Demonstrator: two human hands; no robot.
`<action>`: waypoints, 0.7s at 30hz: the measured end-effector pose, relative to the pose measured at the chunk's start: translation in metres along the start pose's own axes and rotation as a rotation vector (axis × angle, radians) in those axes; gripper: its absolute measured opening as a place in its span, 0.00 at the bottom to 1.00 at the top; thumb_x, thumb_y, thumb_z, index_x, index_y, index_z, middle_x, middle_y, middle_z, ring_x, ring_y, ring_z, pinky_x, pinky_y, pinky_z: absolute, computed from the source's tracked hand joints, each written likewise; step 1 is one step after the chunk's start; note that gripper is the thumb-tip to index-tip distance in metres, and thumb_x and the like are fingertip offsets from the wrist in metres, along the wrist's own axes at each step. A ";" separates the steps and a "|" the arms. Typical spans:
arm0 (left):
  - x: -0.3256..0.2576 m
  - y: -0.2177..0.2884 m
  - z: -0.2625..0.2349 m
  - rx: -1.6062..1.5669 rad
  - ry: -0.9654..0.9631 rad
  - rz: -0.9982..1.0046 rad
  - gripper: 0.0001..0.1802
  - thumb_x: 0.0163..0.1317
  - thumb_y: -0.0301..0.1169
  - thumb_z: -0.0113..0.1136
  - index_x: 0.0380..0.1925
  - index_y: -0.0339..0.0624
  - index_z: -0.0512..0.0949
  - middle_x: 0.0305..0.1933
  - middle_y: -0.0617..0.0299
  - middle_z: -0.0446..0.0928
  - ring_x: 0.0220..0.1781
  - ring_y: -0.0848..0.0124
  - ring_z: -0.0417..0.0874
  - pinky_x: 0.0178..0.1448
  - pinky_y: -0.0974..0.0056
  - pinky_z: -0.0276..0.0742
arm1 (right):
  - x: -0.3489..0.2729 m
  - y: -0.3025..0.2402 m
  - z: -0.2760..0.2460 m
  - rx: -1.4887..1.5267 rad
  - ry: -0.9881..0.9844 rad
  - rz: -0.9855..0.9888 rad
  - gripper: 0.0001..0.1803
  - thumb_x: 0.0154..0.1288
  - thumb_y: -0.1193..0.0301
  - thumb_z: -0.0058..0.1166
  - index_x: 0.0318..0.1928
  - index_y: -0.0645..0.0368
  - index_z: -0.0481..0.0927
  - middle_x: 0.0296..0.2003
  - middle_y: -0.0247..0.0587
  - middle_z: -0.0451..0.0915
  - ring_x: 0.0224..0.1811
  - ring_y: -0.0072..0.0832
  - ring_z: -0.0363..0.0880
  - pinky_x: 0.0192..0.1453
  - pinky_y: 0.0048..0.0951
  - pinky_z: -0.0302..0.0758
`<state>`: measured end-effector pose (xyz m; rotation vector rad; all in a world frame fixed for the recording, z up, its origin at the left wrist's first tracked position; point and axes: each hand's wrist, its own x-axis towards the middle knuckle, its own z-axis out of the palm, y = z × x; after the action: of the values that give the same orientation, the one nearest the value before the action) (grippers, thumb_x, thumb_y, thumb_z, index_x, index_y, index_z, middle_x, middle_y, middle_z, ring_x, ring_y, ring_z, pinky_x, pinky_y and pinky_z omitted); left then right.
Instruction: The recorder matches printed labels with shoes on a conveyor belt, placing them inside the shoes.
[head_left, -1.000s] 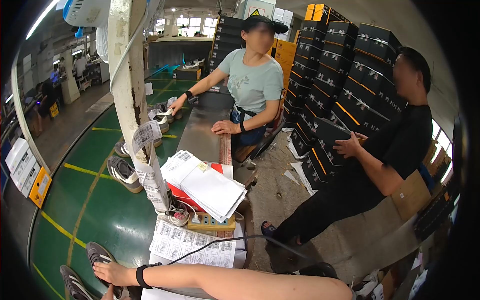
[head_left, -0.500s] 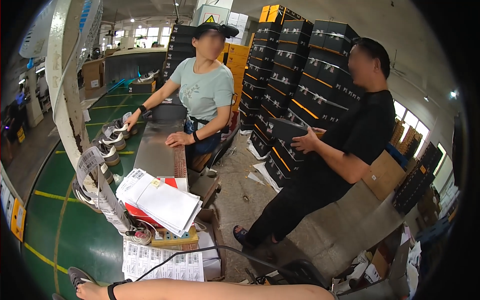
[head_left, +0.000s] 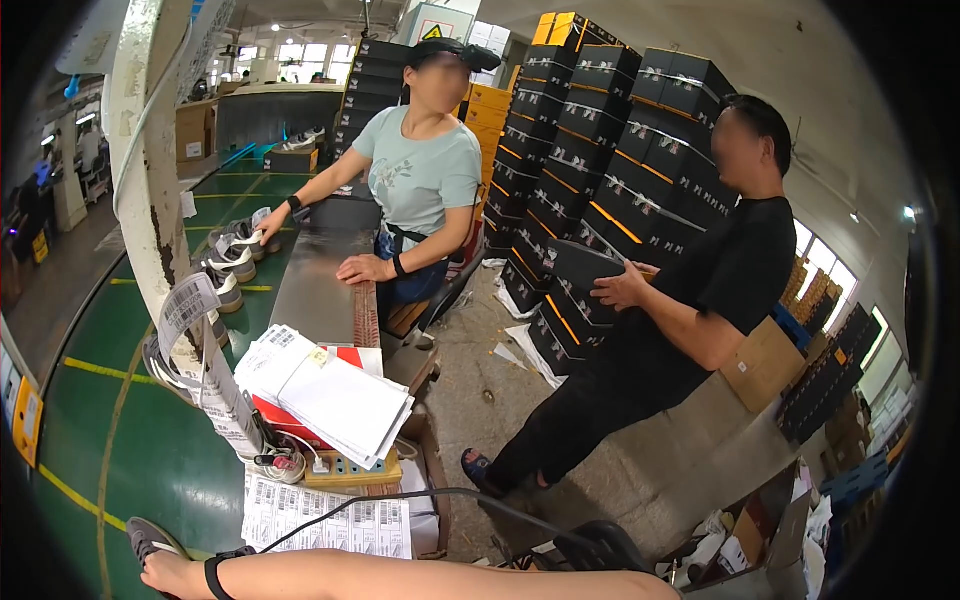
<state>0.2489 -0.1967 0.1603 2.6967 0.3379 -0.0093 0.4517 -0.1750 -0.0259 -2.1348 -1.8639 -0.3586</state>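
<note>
My right forearm stretches across the bottom of the view, a black band at its wrist. At the lower left, my right hand [head_left: 170, 575] has its fingers closed at the opening of a grey sneaker [head_left: 148, 537], which rests on the green conveyor belt [head_left: 75, 415]. The lower edge cuts off part of the hand and shoe. My left hand is out of view. More grey and white sneakers [head_left: 232, 262] stand farther up the belt, where a seated co-worker in a pale green shirt [head_left: 425, 165] touches one.
Papers [head_left: 325, 395] lie stacked beside a yellow power strip [head_left: 350, 470]; a black cable [head_left: 440, 492] crosses nearby. A white post [head_left: 150, 190] rises at the belt. At right, a person in black [head_left: 690, 280] holds a dark shoebox [head_left: 585, 262] before tall box stacks [head_left: 660, 130].
The view has shifted slightly, moving most things a little down and right in the picture. My right hand stays at the grey sneaker. The two co-workers keep nearly the same poses.
</note>
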 end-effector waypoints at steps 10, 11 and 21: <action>0.052 -0.022 0.046 0.133 -0.045 0.193 0.31 0.43 0.33 0.77 0.50 0.37 0.80 0.64 0.43 0.70 0.53 0.45 0.79 0.53 0.53 0.79 | 0.005 0.017 -0.007 0.555 0.227 0.088 0.09 0.33 0.75 0.63 0.23 0.57 0.81 0.25 0.45 0.82 0.33 0.45 0.81 0.37 0.36 0.76; 0.056 -0.016 0.045 0.118 -0.050 0.199 0.31 0.43 0.34 0.78 0.50 0.35 0.80 0.60 0.43 0.73 0.52 0.45 0.80 0.53 0.53 0.79 | 0.005 0.024 -0.007 0.615 0.275 0.090 0.08 0.31 0.76 0.62 0.20 0.56 0.81 0.25 0.43 0.83 0.33 0.44 0.82 0.37 0.35 0.76; 0.063 -0.036 0.064 -0.006 0.040 0.299 0.37 0.45 0.35 0.78 0.55 0.30 0.73 0.49 0.40 0.79 0.47 0.44 0.81 0.51 0.52 0.78 | -0.008 0.032 -0.048 0.765 0.006 0.137 0.12 0.39 0.80 0.56 0.30 0.60 0.82 0.34 0.46 0.83 0.45 0.45 0.79 0.46 0.37 0.75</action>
<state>0.3047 -0.1762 0.0834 2.7170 -0.0552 0.1328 0.4820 -0.2045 0.0143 -1.6924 -1.4913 0.3344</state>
